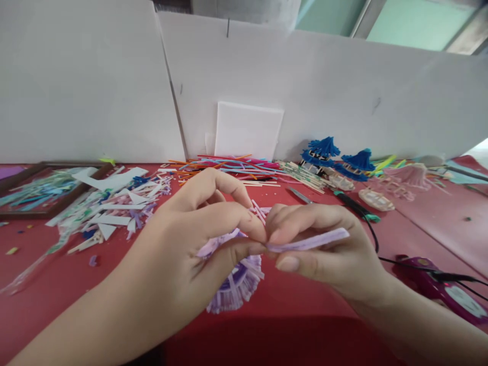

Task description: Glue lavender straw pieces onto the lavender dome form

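A narrow light-purple strip [310, 240] stretches between my two hands in the middle of the view. My right hand [324, 244] is closed around it, thumb below and fingers above, with its free end pointing right. The strip's other end meets the pinched thumb and forefinger of my left hand [186, 239]. More purple strips [219, 243] show inside the curl of my left hand and between the hands. Behind and below my left hand is a round purple fringed piece [238, 284], partly covered; I cannot tell what supports it.
On the red table [305, 325], paper scraps [114, 203] lie left, beside a brown frame [49, 211] with coloured strips. Coloured sticks [229, 168] line the back panel. Blue fringed models [322, 150], a corded green-tipped tool [356, 207] and a magenta device [438, 284] are right.
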Demonstrator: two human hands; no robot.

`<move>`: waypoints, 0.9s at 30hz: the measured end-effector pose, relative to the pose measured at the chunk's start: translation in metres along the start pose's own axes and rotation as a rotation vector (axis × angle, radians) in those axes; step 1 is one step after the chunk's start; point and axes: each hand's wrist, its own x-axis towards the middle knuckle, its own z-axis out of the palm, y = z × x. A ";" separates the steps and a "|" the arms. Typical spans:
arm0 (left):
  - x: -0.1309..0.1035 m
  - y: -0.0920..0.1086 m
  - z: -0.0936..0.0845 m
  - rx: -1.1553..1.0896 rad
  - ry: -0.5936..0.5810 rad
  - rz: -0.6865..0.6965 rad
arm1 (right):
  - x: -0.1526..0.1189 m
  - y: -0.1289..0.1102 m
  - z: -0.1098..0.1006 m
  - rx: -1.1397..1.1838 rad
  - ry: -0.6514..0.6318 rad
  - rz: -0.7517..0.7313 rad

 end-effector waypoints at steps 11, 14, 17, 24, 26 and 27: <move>-0.006 -0.007 -0.012 0.205 -0.077 0.159 | 0.002 -0.004 0.005 -0.060 -0.109 0.054; -0.006 -0.010 -0.014 0.223 -0.065 0.169 | 0.002 -0.004 0.000 -0.074 -0.137 0.013; -0.005 -0.015 -0.018 0.218 -0.070 0.173 | 0.003 -0.008 -0.006 -0.148 -0.230 -0.011; -0.003 -0.025 -0.030 0.197 -0.149 0.126 | 0.001 -0.006 -0.013 -0.342 -0.162 -0.094; -0.001 -0.028 -0.031 0.203 -0.179 0.106 | 0.000 -0.003 -0.010 -0.398 -0.108 -0.108; 0.000 -0.029 -0.031 0.213 -0.185 0.100 | 0.000 -0.002 -0.009 -0.437 -0.087 -0.114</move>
